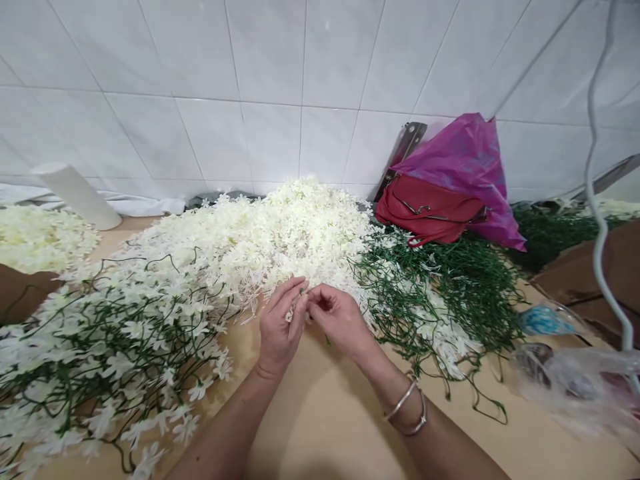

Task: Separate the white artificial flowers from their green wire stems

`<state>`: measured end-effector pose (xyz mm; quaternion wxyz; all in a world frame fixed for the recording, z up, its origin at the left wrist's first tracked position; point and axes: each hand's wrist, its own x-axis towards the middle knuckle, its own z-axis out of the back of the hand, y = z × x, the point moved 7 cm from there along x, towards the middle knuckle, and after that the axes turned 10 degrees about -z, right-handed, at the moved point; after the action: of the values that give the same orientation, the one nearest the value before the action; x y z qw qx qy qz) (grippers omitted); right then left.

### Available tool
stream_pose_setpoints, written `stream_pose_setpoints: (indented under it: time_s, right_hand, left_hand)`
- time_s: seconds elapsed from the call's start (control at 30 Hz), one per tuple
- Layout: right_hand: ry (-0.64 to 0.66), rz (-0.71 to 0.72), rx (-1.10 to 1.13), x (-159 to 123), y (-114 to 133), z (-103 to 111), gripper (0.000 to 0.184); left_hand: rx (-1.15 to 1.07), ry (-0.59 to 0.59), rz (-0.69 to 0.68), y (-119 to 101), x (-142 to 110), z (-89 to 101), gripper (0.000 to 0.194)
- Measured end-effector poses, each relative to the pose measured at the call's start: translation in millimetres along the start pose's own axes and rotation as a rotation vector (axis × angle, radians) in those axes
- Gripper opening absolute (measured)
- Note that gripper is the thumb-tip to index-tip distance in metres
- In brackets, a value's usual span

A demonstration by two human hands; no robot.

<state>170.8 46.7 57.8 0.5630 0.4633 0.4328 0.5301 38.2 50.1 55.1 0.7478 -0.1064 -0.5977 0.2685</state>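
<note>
In the middle of the view my left hand (pixel 281 330) and my right hand (pixel 343 320) meet at the fingertips, both closed in a pinch. Between them is a thin green artificial flower stem (pixel 301 292); a bit of green also shows below my right hand. A little white petal shows by my left fingers, and most of what they hold is hidden. Just beyond lies a heap of cream-white artificial blossoms (pixel 300 227). Left of my hands, white flowers on green stems (pixel 145 327) are spread out. A pile of bare green stems (pixel 465 287) lies to the right.
A red handbag (pixel 430 207) and a purple plastic bag (pixel 465 153) rest against the tiled wall. At the back left stands a white roll (pixel 80 197). Clear plastic bags (pixel 575 387) lie at the right, where a white cable (pixel 595 220) hangs down.
</note>
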Motion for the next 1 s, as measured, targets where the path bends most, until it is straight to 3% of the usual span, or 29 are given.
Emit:
stream_pose_setpoints:
  time_s: [0.1, 0.2, 0.3, 0.37, 0.5, 0.6, 0.67, 0.83, 1.0]
  right_hand:
    - [0.039, -0.087, 0.108, -8.1, -21.2, -3.8, 0.021]
    - [0.046, -0.121, 0.071, -11.8, -27.3, 14.2, 0.023]
    - [-0.157, -0.036, -0.057, -10.8, -23.7, 51.5, 0.018]
    - [-0.251, -0.008, -0.143, -8.8, -26.1, 65.9, 0.013]
    - [-0.258, -0.019, -0.459, -4.9, -39.5, 55.1, 0.011]
    - [-0.273, 0.042, -0.721, -7.0, -42.1, 38.7, 0.013]
    - [-0.270, 0.072, -0.766, -9.3, -42.5, 34.3, 0.019]
    - [-0.335, 0.037, -0.506, -15.2, -41.6, 52.0, 0.017]
    - [-0.407, 0.023, -0.100, -17.6, -38.9, 66.4, 0.009]
  left_hand:
    - [-0.101, 0.001, 0.090, 2.9, -2.6, -3.0, 0.020]
    - [-0.272, -0.040, 0.349, 16.9, -9.6, -6.8, 0.019]
    - [-0.451, -0.070, 0.567, 26.4, -16.9, -12.2, 0.018]
    - [-0.540, -0.011, 0.624, 25.9, -18.8, -18.4, 0.019]
    - [-0.642, 0.148, 0.631, 19.3, -22.5, -30.6, 0.021]
    - [-0.712, 0.191, 0.662, 18.2, -27.2, -37.3, 0.022]
    - [-0.804, 0.187, 0.699, 18.3, -29.1, -41.0, 0.023]
    - [-0.948, 0.058, 0.743, 26.9, -26.5, -37.3, 0.020]
    - [-0.861, 0.063, 0.728, 38.1, -25.7, -31.8, 0.021]
